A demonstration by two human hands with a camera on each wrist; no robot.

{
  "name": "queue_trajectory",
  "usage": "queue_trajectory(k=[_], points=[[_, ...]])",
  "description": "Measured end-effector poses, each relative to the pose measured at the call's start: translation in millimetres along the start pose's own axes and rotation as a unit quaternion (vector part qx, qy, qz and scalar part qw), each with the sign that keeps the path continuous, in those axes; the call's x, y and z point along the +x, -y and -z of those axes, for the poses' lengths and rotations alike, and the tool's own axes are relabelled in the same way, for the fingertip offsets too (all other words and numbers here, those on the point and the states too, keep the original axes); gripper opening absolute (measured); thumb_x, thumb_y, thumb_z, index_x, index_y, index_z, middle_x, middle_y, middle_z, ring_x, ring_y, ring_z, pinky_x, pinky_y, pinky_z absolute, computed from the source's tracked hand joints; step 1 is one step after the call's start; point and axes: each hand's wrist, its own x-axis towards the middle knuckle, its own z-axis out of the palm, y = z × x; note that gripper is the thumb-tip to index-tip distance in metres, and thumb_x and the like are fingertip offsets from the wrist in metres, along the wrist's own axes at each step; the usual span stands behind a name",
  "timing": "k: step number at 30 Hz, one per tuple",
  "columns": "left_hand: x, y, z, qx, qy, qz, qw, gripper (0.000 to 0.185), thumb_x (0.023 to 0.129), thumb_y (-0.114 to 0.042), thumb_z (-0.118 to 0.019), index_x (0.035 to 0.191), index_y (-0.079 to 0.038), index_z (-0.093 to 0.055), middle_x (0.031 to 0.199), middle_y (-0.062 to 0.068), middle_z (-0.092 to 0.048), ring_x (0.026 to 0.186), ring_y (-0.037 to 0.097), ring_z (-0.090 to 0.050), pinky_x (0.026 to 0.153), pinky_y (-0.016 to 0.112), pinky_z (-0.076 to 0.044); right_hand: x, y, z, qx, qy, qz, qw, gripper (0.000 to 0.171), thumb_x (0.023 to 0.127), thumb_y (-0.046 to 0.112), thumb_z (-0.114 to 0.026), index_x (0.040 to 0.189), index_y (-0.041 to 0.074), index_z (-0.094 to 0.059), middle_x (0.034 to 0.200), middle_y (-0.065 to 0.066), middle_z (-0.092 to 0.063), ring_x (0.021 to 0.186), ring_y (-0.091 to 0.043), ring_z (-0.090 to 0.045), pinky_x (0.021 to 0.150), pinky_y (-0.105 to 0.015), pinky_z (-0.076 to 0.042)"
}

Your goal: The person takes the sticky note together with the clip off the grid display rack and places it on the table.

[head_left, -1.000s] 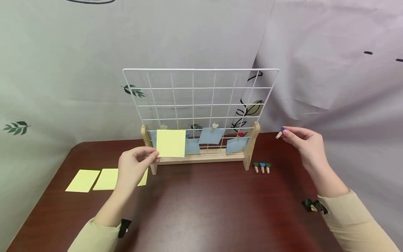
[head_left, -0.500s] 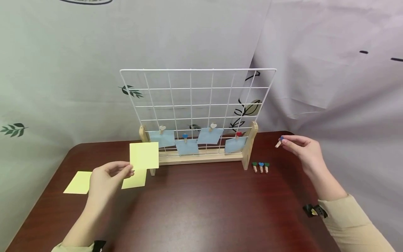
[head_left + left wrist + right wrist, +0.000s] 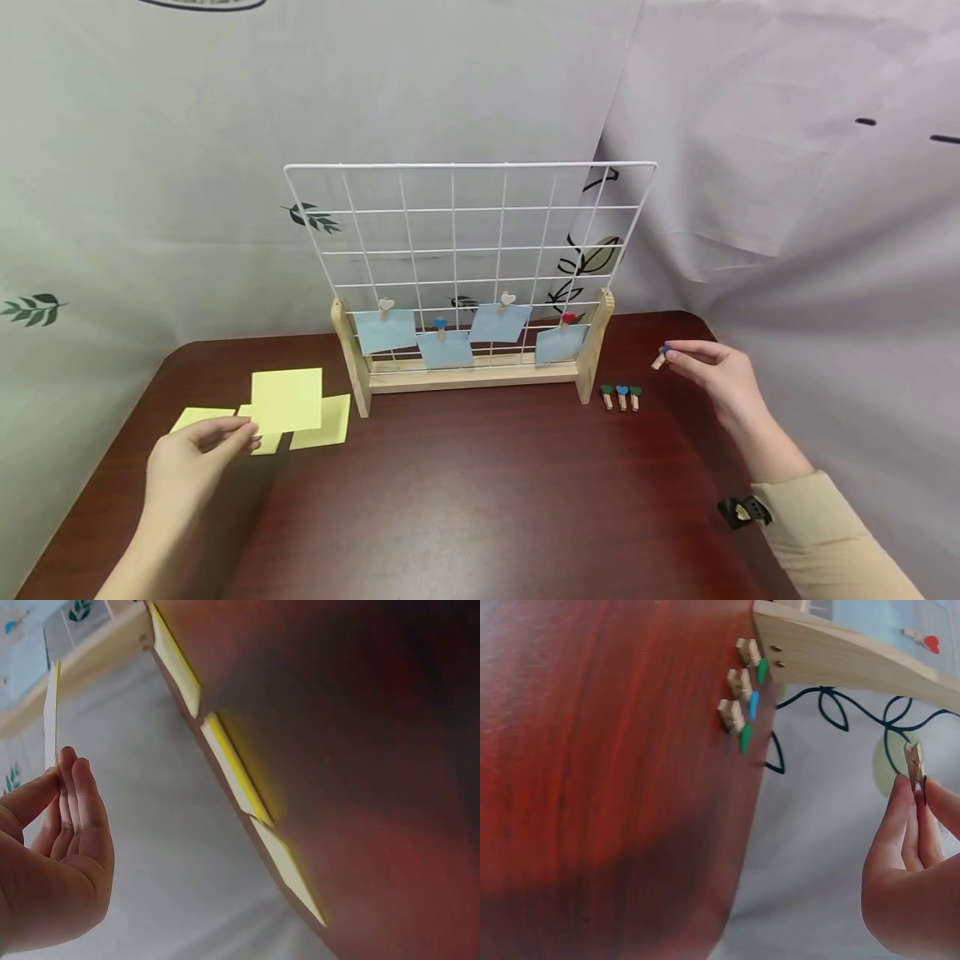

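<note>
1. Leaf-printed pale cloth point(image 3: 450, 75) hangs behind a dark reddish-brown wooden bench point(image 3: 465, 500) in the head view. The left hand point(image 3: 186, 462) pinches a square yellow sticky note point(image 3: 287, 400) at its lower corner, between thumb and fingers, and holds it up. Just behind that hand and its note, three yellow pads point(image 3: 327, 423) lie in a row on the bench, partly covered from sight. The right hand point(image 3: 722, 379) pinches a mini clothespin point(image 3: 660, 359) with a dark blue top. Just to the left of the right hand, three loose clothespins point(image 3: 622, 398) lie side by side, topped green, blue and green. Between the hands and farther back stands a white wire grid point(image 3: 471, 165) in a wooden stand point(image 3: 472, 380); four light blue notes point(image 3: 386, 332) hang low on it by heart clips point(image 3: 507, 299), white, blue, white and red.
2. From the left wrist, the sticky note shows edge-on above the left thumb and fingers, apart from the yellow pads; the middle pad looks thick.
3. From the right wrist, the clothespin points away from the right fingertips, which hide its top. The loose clothespins lie near the stand's foot.
</note>
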Motion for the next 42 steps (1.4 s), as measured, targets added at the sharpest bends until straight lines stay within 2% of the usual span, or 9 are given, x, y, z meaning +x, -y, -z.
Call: queue_trajectory(k=[9,12,17,19,24,30,36,40,42], points=[[-3.3,29.9,24.7,0.016,0.007,0.038,0.9991,0.029,0.102,-0.022,-0.073,0.108,0.005,-0.079,0.066,-0.022,-0.075,0.065,-0.013,-0.069,0.064,0.001,-0.045,1,-16,10,-0.026,-0.001,-0.022,0.999,0.031,0.097,-0.006,-0.072,0.095,0.021,-0.086,0.088,0.012,-0.082,0.082,-0.001,-0.079,0.079,-0.017,-0.063],[-2.8,39.4,33.5,0.033,0.022,0.058,0.9976,0.031,0.103,-0.027,-0.072,0.109,0.003,-0.079,0.068,-0.020,-0.076,0.066,-0.014,-0.069,0.065,0.001,-0.040,2,-20,13,-0.030,0.001,-0.032,0.999,0.031,0.097,-0.007,-0.071,0.095,0.021,-0.086,0.088,0.012,-0.082,0.082,0.000,-0.079,0.080,-0.018,-0.064],[-2.4,54.9,45.8,0.067,0.057,0.086,0.9924,0.043,0.105,-0.034,-0.069,0.119,0.006,-0.076,0.073,-0.016,-0.079,0.070,-0.018,-0.065,0.065,0.004,-0.032,3,-27,19,-0.034,0.014,-0.044,0.998,0.032,0.099,-0.008,-0.069,0.097,0.020,-0.085,0.089,0.011,-0.082,0.083,-0.001,-0.079,0.081,-0.019,-0.064],[-3.1,61.0,49.6,0.075,0.068,0.089,0.9909,0.045,0.106,-0.034,-0.068,0.121,0.008,-0.074,0.074,-0.015,-0.080,0.071,-0.018,-0.065,0.065,0.004,-0.031,3,-31,21,-0.036,0.019,-0.047,0.998,0.033,0.099,-0.009,-0.068,0.096,0.020,-0.085,0.089,0.011,-0.082,0.084,0.000,-0.079,0.081,-0.018,-0.064],[-4.3,76.6,60.3,0.119,0.081,0.073,0.9869,0.048,0.105,-0.035,-0.068,0.124,0.010,-0.072,0.074,-0.012,-0.080,0.069,-0.020,-0.062,0.066,0.010,-0.031,3,-36,24,-0.059,0.024,-0.056,0.996,0.035,0.099,-0.007,-0.068,0.095,0.024,-0.085,0.088,0.015,-0.081,0.083,0.003,-0.077,0.079,-0.016,-0.063],[-3.9,98.5,72.4,0.146,0.098,0.084,0.9808,0.051,0.105,-0.040,-0.067,0.118,0.008,-0.074,0.076,-0.008,-0.081,0.067,-0.014,-0.066,0.063,0.014,-0.034,2,-40,26,-0.142,0.029,-0.075,0.987,0.025,0.100,0.003,-0.072,0.101,0.025,-0.085,0.089,0.022,-0.079,0.084,0.006,-0.075,0.079,-0.015,-0.062],[-2.7,125.5,84.8,0.144,0.137,0.091,0.9759,0.051,0.106,-0.038,-0.068,0.117,0.011,-0.074,0.079,-0.007,-0.082,0.069,-0.007,-0.072,0.061,0.008,-0.032,1,-42,27,-0.212,0.039,-0.091,0.972,0.015,0.100,0.012,-0.075,0.112,0.015,-0.083,0.090,0.026,-0.076,0.084,0.007,-0.074,0.078,-0.016,-0.061],[0.1,136.4,92.5,0.146,0.168,0.115,0.9680,0.053,0.106,-0.038,-0.067,0.121,0.013,-0.072,0.081,-0.008,-0.082,0.071,-0.006,-0.073,0.060,0.007,-0.037,3,-47,28,-0.232,0.044,-0.087,0.968,0.022,0.099,0.010,-0.075,0.118,0.000,-0.080,0.088,0.026,-0.076,0.082,0.008,-0.073,0.075,-0.017,-0.060],[1.3,138.0,94.8,0.144,0.176,0.130,0.9651,0.053,0.106,-0.036,-0.068,0.121,0.015,-0.071,0.081,-0.007,-0.082,0.071,-0.005,-0.074,0.059,0.007,-0.043,5,-50,29,-0.246,0.045,-0.084,0.965,0.030,0.099,0.010,-0.075,0.123,-0.009,-0.074,0.088,0.026,-0.075,0.081,0.009,-0.071,0.073,-0.017,-0.060]])
